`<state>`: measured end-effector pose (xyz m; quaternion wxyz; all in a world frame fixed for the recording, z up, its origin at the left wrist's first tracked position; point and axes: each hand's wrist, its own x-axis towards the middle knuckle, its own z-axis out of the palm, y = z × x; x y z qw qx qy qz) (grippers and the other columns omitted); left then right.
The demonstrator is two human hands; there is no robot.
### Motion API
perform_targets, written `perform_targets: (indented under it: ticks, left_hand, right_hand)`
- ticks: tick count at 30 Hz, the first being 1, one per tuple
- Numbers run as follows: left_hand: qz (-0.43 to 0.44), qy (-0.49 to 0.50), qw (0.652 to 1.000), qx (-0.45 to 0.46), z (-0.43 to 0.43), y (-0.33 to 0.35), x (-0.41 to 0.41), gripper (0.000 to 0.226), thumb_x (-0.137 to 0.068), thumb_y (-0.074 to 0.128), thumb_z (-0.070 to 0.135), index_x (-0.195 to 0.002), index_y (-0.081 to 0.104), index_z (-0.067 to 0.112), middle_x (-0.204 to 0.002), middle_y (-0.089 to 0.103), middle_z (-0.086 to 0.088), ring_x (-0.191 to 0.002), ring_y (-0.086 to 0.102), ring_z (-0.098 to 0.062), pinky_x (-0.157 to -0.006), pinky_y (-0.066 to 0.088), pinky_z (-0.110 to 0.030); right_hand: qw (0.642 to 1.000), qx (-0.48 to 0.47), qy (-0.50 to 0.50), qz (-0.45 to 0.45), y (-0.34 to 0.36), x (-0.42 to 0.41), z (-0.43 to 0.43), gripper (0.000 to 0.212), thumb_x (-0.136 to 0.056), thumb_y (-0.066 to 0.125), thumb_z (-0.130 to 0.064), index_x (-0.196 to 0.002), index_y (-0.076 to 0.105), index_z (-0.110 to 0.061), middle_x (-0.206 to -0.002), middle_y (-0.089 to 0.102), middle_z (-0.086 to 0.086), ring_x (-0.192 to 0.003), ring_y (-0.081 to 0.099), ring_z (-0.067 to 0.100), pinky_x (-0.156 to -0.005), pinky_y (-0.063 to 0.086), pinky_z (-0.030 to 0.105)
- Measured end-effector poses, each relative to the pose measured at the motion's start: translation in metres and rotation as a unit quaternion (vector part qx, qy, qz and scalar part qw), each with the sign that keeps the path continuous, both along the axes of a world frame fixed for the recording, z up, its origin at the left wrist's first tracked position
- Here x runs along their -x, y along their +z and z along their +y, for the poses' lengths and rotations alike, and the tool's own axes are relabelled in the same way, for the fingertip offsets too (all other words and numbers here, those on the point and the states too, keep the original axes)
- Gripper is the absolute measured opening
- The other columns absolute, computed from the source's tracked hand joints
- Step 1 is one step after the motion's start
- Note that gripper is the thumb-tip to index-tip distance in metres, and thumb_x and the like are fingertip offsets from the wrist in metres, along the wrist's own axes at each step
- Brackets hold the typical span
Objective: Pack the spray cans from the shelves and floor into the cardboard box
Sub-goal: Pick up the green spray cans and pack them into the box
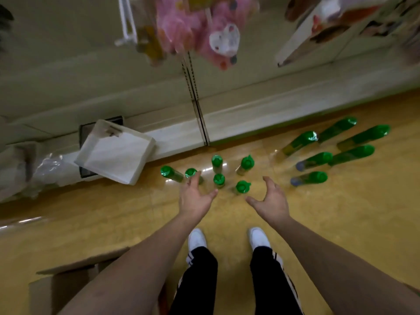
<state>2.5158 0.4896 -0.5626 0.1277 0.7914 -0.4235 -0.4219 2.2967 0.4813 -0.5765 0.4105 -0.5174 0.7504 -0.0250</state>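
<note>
The cardboard box (68,285) sat at lower left, close by for loading. The left hand (196,197) and right hand (272,202) hovered empty, fingers (193,181) spread wide, flanking six floor-standing spray cans (219,179), apparently to gather several. More cans (341,153) stood further right.

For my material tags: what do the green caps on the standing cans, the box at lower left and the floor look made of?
Green caps: probably glossy plastic; uniform bright colour with small highlights.
Box: matte brown cardboard; thin raw flap edge shows.
Floor: smooth polished hard surface, perhaps tile or vinyl; it reflects bright streaks.
</note>
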Motion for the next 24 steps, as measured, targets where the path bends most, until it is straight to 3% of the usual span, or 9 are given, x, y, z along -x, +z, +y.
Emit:
perform_targets:
  ticks: [9,14,17,20,24]
  left_hand:
    - [0.022,-0.028,0.998,-0.044,-0.005,-0.238,0.023,0.091,-0.074,0.085,0.042,-0.151,0.041,0.021,-0.154,0.041,-0.007,-0.141,0.038,-0.022,-0.112,0.03,-0.027]
    - [0.004,0.009,1.0,-0.013,0.005,-0.361,0.024,0.106,-0.065,0.091,0.042,-0.153,0.036,0.022,-0.151,0.045,-0.004,-0.136,0.043,-0.022,-0.111,0.035,-0.031]
    - [0.01,0.028,0.999,0.04,0.002,-0.414,0.025,0.105,-0.059,0.094,0.045,-0.148,0.042,0.024,-0.143,0.052,0.0,-0.13,0.05,-0.017,-0.106,0.048,-0.043]
    - [0.017,0.073,0.993,0.087,-0.006,-0.444,0.034,0.107,-0.052,0.096,0.047,-0.143,0.048,0.017,-0.135,0.059,-0.001,-0.124,0.056,-0.016,-0.101,0.052,-0.038]
    - [0.049,0.151,0.978,0.135,-0.016,-0.464,0.049,0.113,-0.042,0.089,0.068,-0.135,0.055,0.014,-0.124,0.066,0.003,-0.118,0.062,-0.012,-0.102,0.052,-0.036]
  right_hand:
    - [0.995,-0.005,-0.097,-0.001,-0.221,0.025,0.01,0.102,-0.07,0.088,-0.049,-0.152,0.036,-0.019,-0.147,0.049,0.011,-0.132,0.05,0.029,-0.106,0.045,0.043]
    - [0.995,0.028,-0.09,-0.035,-0.341,0.04,0.012,0.108,-0.061,0.093,-0.049,-0.15,0.039,-0.023,-0.144,0.053,0.006,-0.127,0.054,0.025,-0.102,0.049,0.048]
    - [0.993,0.058,-0.082,-0.065,-0.393,0.038,0.013,0.112,-0.059,0.094,-0.046,-0.152,0.037,-0.02,-0.147,0.051,0.004,-0.13,0.052,0.023,-0.104,0.049,0.048]
    - [0.988,0.107,-0.074,-0.08,-0.425,0.032,0.012,0.119,-0.056,0.095,-0.051,-0.153,0.033,-0.022,-0.149,0.049,0.001,-0.133,0.05,0.019,-0.107,0.047,0.043]
    - [0.982,0.14,-0.075,-0.099,-0.444,0.023,0.008,0.114,-0.054,0.094,-0.054,-0.149,0.039,-0.027,-0.143,0.053,-0.006,-0.133,0.048,0.011,-0.107,0.039,0.026]
